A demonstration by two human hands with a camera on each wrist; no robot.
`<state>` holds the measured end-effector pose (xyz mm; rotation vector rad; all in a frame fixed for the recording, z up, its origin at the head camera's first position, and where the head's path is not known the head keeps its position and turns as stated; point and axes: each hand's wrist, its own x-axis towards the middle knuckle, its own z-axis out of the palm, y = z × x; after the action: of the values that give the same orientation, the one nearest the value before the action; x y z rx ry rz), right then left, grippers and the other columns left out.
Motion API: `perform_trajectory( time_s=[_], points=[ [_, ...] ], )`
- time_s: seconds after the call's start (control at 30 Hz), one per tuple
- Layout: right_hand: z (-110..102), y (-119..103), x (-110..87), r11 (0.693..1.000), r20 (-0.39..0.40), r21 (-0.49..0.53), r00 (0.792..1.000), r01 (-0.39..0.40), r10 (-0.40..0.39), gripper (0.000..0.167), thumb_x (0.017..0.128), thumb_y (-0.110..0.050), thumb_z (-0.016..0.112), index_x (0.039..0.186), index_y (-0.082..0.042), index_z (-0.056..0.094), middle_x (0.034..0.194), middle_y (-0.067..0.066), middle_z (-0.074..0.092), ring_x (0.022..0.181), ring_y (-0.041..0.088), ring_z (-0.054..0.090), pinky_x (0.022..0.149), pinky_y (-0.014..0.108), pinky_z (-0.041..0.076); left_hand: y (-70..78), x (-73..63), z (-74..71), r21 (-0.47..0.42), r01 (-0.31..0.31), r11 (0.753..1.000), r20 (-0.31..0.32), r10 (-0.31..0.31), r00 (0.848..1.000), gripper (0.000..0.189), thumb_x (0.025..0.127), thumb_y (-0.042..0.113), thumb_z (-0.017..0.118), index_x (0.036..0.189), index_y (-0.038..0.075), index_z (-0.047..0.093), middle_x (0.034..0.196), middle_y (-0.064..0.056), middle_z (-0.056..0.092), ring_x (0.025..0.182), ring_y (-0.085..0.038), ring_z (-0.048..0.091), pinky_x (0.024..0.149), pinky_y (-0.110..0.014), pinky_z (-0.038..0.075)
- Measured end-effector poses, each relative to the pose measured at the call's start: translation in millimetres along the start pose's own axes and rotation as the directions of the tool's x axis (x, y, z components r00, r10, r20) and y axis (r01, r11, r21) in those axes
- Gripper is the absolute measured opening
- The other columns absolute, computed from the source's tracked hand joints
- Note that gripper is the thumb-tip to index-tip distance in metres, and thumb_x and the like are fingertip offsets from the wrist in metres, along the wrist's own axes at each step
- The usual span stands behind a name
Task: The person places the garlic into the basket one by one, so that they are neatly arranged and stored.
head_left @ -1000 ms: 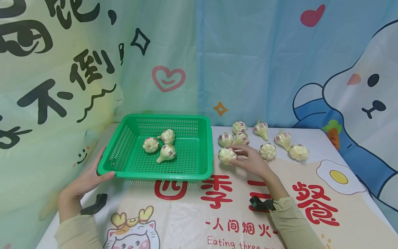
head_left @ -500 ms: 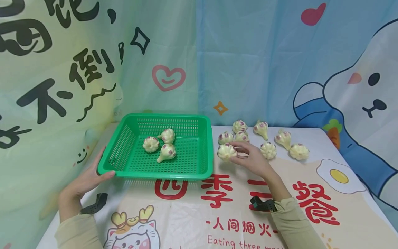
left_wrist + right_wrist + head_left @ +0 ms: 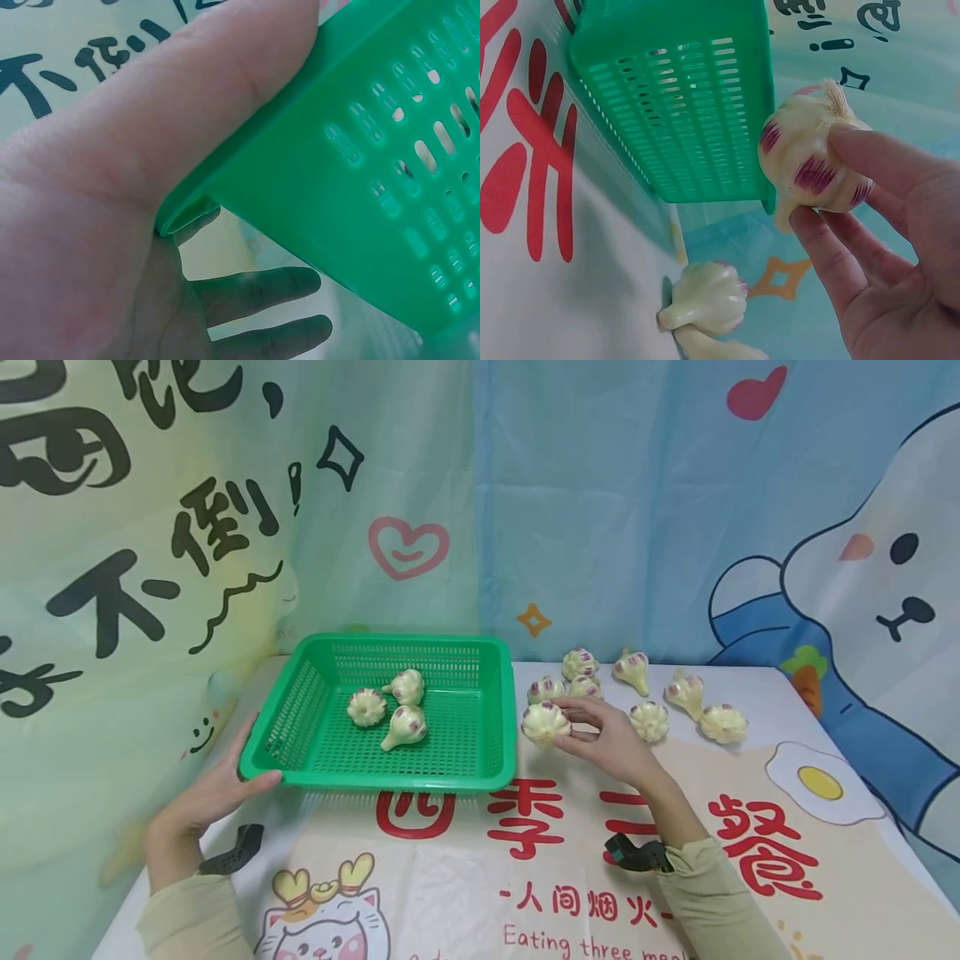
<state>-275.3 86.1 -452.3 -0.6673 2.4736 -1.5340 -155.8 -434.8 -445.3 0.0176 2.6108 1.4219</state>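
My right hand point(image 3: 611, 743) pinches a garlic bulb point(image 3: 545, 723) between thumb and fingertips, just right of the green basket. In the right wrist view the bulb point(image 3: 810, 154) shows purple streaks and a tuft of roots, held beside the basket wall point(image 3: 682, 112) and above the table. At the near left corner of the green plastic basket point(image 3: 390, 779), my left hand point(image 3: 213, 793) holds the rim. The left wrist view has the thumb point(image 3: 225, 67) over the rim and straighter fingers point(image 3: 262, 296) below it. Three garlic bulbs point(image 3: 405, 727) lie inside the basket.
Several more garlic bulbs point(image 3: 648, 722) lie at the back right of the table, some clustered right behind the right hand. A printed cloth point(image 3: 450, 893) covers much of the table. A hanging backdrop point(image 3: 562, 527) stands directly behind the basket.
My right hand has raised the garlic bulb slightly and brought it a little left, closer to the basket. The left hand and the basket have stayed in place.
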Motion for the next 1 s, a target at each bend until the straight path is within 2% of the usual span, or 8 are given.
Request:
perform_trajectory(
  time_s=[0.17, 0.3, 0.53, 0.73, 1.0],
  points=[
    [-6.3, -2.4, 1.9, 1.0, -0.014, -0.019, 1.0, 0.002, -0.002, 0.057, 0.082, -0.03, 0.074, 0.133, -0.018, 0.053, 0.134, 0.006, 0.049, 0.123, 0.033, 0.052, 0.088, 0.037, 0.051, 1.6, 7.6, 1.8, -0.029, -0.051, 0.998, 0.005, 0.051, 0.999, 0.097, 0.091, 0.024, 0.061, 0.15, 0.035, -0.015, 0.153, -0.024, 0.005, 0.133, -0.042, 0.014, 0.101, -0.07, 0.017],
    [-9.5, -11.6, 6.4, 1.0, -0.009, -0.02, 1.0, 0.022, -0.023, 0.055, 0.083, -0.029, 0.074, 0.133, -0.018, 0.054, 0.136, 0.006, 0.05, 0.123, 0.032, 0.053, 0.088, 0.037, 0.052, 2.8, 10.1, 2.9, -0.032, -0.051, 0.998, 0.01, 0.052, 0.999, 0.098, 0.091, 0.024, 0.061, 0.15, 0.035, -0.016, 0.155, -0.022, -0.001, 0.135, -0.044, 0.01, 0.102, -0.071, 0.015],
    [-5.9, -35.1, 27.8, 0.997, 0.068, -0.022, 0.995, 0.075, -0.073, 0.052, 0.084, -0.028, 0.073, 0.132, -0.019, 0.055, 0.135, 0.004, 0.05, 0.125, 0.031, 0.051, 0.091, 0.041, 0.05, 0.3, 7.6, 3.0, -0.034, -0.043, 0.998, 0.0, 0.043, 0.999, 0.098, 0.091, 0.025, 0.061, 0.15, 0.034, -0.017, 0.156, -0.022, -0.002, 0.137, -0.044, 0.008, 0.102, -0.072, 0.014],
    [1.3, -47.8, 50.2, 0.99, 0.134, -0.063, 0.984, 0.128, -0.119, 0.056, 0.082, -0.026, 0.074, 0.134, -0.016, 0.054, 0.132, 0.006, 0.051, 0.122, 0.029, 0.054, 0.092, 0.04, 0.05, -0.4, 3.8, 2.1, -0.025, -0.034, 0.999, -0.004, 0.034, 0.999, 0.099, 0.091, 0.026, 0.061, 0.15, 0.034, -0.017, 0.155, -0.023, -0.002, 0.136, -0.045, 0.01, 0.101, -0.072, 0.014],
    [11.0, -53.6, 73.9, 0.991, 0.227, -0.079, 0.97, 0.105, -0.084, 0.052, 0.084, -0.026, 0.073, 0.132, -0.02, 0.055, 0.136, 0.005, 0.049, 0.123, 0.027, 0.053, 0.089, 0.042, 0.051, -1.3, 1.0, 2.7, -0.025, -0.042, 0.999, -0.01, 0.042, 0.999, 0.1, 0.09, 0.025, 0.063, 0.15, 0.033, -0.016, 0.156, -0.023, -0.002, 0.137, -0.044, 0.008, 0.102, -0.071, 0.014]
  ],
)
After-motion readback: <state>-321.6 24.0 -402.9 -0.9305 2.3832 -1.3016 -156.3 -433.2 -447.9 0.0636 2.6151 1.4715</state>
